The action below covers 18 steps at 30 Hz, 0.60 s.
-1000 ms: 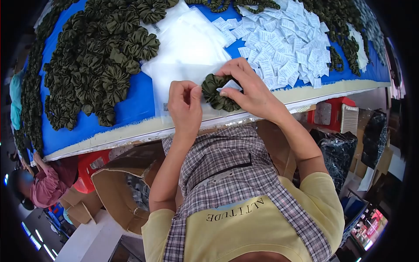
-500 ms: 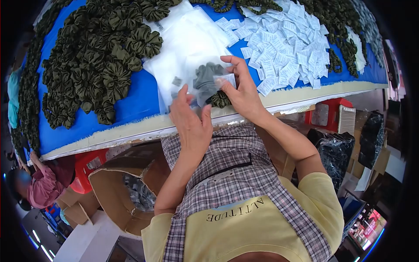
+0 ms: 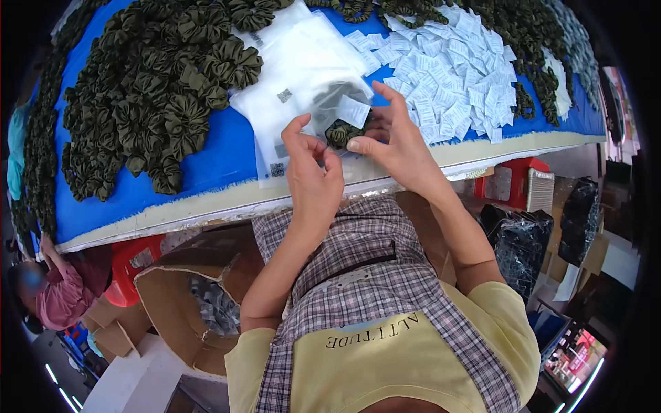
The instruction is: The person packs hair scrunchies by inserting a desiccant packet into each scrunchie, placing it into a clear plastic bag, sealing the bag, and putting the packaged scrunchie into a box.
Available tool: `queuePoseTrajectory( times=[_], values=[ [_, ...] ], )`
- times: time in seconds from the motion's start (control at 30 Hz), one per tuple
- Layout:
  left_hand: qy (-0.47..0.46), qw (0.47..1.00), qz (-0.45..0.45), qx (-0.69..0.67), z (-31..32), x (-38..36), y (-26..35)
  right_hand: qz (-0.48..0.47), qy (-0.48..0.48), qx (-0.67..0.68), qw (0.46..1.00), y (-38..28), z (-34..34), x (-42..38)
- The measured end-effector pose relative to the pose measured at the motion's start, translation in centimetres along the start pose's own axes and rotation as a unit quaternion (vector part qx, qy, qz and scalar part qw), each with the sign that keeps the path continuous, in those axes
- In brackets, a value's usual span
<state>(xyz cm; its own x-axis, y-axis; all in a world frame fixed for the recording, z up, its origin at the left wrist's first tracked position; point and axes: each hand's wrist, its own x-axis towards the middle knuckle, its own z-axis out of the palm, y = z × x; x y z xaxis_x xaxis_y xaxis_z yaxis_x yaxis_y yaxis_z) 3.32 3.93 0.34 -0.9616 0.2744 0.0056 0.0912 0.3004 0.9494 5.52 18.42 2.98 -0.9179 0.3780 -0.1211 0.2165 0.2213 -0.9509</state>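
Fingers (image 3: 393, 103) flank a ruffled scrunchie (image 3: 338, 135) partly inside filmy plastic (image 3: 326, 98)

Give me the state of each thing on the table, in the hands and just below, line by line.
Scrunchie between the hands: gathered, partly behind clear plastic
Label on it: tilted; inside or outside the plastic unclear
Clear bags: flat, overlapping
Scrunchie pile: loose, heaped
Label pile: scattered, overlapping
Cardboard box: open
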Motion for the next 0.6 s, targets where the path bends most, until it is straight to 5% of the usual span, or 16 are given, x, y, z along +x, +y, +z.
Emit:
queuePoseTrajectory(
  times=[0.27,0.4,0.6],
  values=[
    [0.035,0.993,0.031,-0.105,0.7,-1.4,-1.2,0.033,0.065,-0.241,0.968,-0.4,2.0,1.1],
    [0.041,0.986,-0.132,-0.091,-0.8,-0.7,2.0,-0.204,0.102,-0.267,0.936,2.1,1.4,0.5],
    [-0.01,0.974,-0.188,-0.129,-1.7,-0.3,0.6,-0.205,0.165,-0.354,0.897,3.9,-0.7,0.6]
  ],
)
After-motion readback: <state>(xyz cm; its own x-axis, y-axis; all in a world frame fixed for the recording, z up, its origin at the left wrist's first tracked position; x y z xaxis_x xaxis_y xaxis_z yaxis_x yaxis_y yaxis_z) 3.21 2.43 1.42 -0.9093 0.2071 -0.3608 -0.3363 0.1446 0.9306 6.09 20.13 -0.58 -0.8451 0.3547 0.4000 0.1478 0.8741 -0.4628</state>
